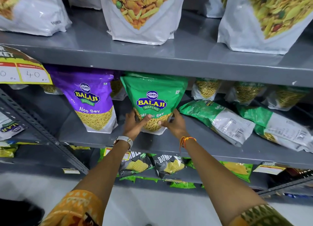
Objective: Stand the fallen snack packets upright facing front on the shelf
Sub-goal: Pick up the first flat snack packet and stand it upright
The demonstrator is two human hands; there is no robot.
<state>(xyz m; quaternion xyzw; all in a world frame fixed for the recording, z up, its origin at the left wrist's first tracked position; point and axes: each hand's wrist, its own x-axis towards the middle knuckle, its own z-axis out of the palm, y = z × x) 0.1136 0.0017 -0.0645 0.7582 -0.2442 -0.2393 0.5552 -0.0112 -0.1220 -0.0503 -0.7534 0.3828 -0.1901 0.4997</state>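
Green packet [153, 97] upright, left hand [133, 124] and right hand [174, 124] fingers grasping its base, arms outstretched

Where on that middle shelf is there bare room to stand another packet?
Bare shelf shows left of the purple packet, and a narrow strip lies between it and the green packet that the left hand and right hand hold. Right of that it is crowded: two fallen packets lie flat, with more standing behind.
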